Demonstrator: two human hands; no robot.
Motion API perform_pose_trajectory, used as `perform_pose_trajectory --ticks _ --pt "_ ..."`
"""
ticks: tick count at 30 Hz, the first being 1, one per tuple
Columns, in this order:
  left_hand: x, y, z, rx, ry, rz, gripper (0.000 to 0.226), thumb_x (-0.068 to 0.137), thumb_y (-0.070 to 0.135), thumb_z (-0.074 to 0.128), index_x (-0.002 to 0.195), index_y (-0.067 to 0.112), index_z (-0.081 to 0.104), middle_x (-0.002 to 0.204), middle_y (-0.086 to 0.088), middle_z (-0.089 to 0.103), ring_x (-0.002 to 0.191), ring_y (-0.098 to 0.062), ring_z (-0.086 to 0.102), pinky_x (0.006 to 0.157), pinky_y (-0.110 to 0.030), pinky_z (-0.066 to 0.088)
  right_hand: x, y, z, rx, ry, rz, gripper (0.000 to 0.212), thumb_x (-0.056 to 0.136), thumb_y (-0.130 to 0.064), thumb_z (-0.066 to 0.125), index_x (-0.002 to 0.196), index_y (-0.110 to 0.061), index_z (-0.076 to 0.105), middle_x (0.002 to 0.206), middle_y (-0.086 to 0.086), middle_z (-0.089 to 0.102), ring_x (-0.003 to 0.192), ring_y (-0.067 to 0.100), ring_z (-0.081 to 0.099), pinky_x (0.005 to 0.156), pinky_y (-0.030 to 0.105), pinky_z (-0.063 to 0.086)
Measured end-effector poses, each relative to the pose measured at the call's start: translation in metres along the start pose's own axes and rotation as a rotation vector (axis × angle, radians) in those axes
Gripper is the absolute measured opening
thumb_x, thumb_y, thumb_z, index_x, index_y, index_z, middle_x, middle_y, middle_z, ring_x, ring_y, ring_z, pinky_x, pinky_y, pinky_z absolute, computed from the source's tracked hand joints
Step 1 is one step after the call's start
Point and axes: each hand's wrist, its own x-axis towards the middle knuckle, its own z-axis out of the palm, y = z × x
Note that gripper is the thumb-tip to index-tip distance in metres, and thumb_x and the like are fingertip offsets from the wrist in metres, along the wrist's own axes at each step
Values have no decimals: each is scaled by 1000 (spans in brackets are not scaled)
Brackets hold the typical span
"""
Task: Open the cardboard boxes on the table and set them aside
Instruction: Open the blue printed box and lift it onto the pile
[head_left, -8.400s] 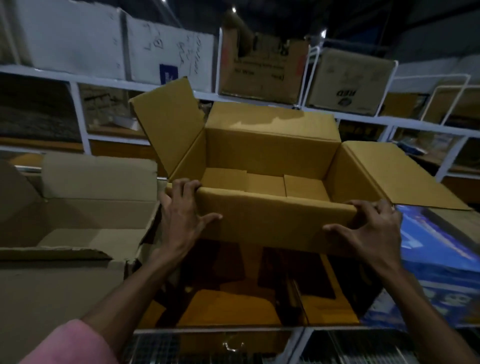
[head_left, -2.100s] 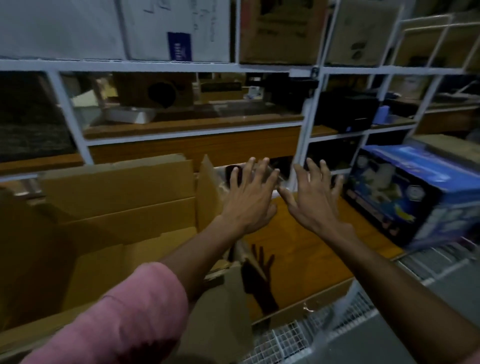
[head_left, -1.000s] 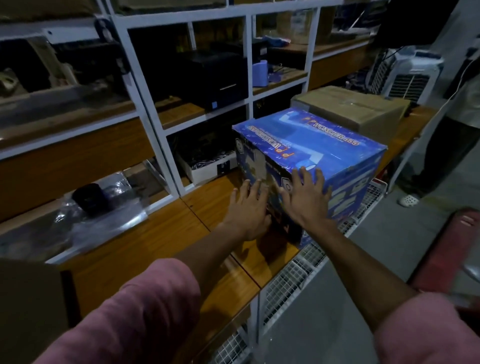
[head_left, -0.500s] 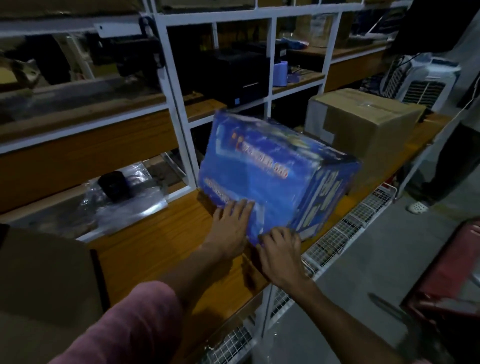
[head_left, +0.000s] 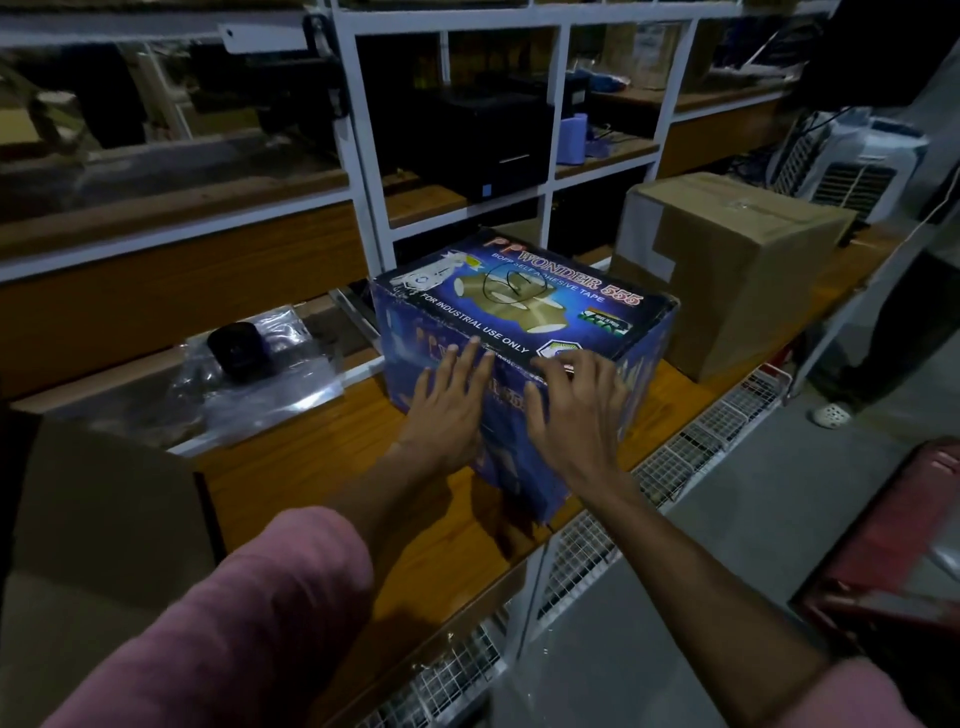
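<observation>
A closed blue printed tape box (head_left: 524, 301) stands upright on the wooden table (head_left: 322, 467), its top face up. My left hand (head_left: 449, 410) lies flat against the box's near side, fingers straight and reaching its top edge. My right hand (head_left: 574, 410) lies beside it on the same side, fingers spread, fingertips at the top edge. Behind the blue box at the right stands a taped brown cardboard box (head_left: 737, 260). At the left edge part of an opened brown box (head_left: 98, 519) shows.
A white metal shelf frame (head_left: 363, 171) rises behind the table, holding dark items. A plastic bag with a black object (head_left: 249, 364) lies at the table's back left. A person's foot (head_left: 831, 414) and a red object (head_left: 893, 540) are on the floor, right.
The blue box was tipped on an edge half a second ago; now it stands flat with its top up. Both hands moved from its lower edge to its near side.
</observation>
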Motion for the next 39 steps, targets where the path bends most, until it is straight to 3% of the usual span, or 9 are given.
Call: perform_pose_trajectory --ticks 3,7,12,17,21,25,29,33,39 --pt "14 -1 -9 7 -15 -23 104 95 33 62 158 23 -20 165 -3 -29 152 -29 -23 124 -58 -2 28 1 4 -105 -208 29 37 97 -45 51 125 -25 63 141 8 50 135 30 37 106 58 32" --pt "25 -4 -10 32 -87 -33 110 92 33 67 158 23 -20 166 -2 -28 152 -31 -24 123 -59 -1 35 1 23 -177 -511 47 56 103 -53 34 154 -31 32 165 3 26 153 35 11 112 74 13" --pt "16 -5 -12 71 -5 -22 104 88 36 70 161 17 -2 169 -7 -5 154 -31 -16 123 -56 -1 18 0 21 -203 -474 -54 54 105 -52 29 156 -34 27 166 -3 22 153 35 14 111 74 11" --pt "-24 -3 -20 72 57 -28 76 85 39 66 145 12 27 154 -19 24 153 -38 6 125 -57 3 -9 -11 17 -161 -365 -214 47 103 -51 35 144 -35 50 154 -7 46 144 35 37 109 76 17" --pt "-81 -2 -16 110 58 -86 70 82 46 64 136 17 30 144 -13 27 144 -37 19 116 -69 17 -43 -18 3 -99 -243 -366 41 105 -50 38 139 -38 58 150 -13 51 143 30 40 112 71 15" --pt "-142 11 -3 125 53 -109 65 81 44 61 133 19 31 139 -12 29 134 -38 28 111 -62 24 -79 -24 -16 -31 -238 -433 35 104 -47 44 130 -36 63 150 -13 49 148 25 32 115 70 10" --pt "-178 25 15 95 2 -68 73 79 42 60 143 21 32 140 -13 33 126 -37 37 104 -54 31 -113 -24 -27 -88 -335 -349 24 90 -33 61 112 -25 64 139 -2 51 143 30 34 115 71 13" --pt "-188 28 20 66 40 -115 80 85 41 60 152 21 21 153 -11 23 142 -38 24 116 -59 22 -128 -21 -29 -77 -447 -174 28 84 -31 67 110 -23 62 127 8 51 127 37 43 107 59 36" --pt "-193 22 22 203 269 -80 80 82 47 65 151 20 35 152 -11 29 134 -37 34 106 -52 32 -112 -37 -35 19 -297 -173 32 89 -28 66 119 -18 61 124 13 48 116 34 41 98 53 42"
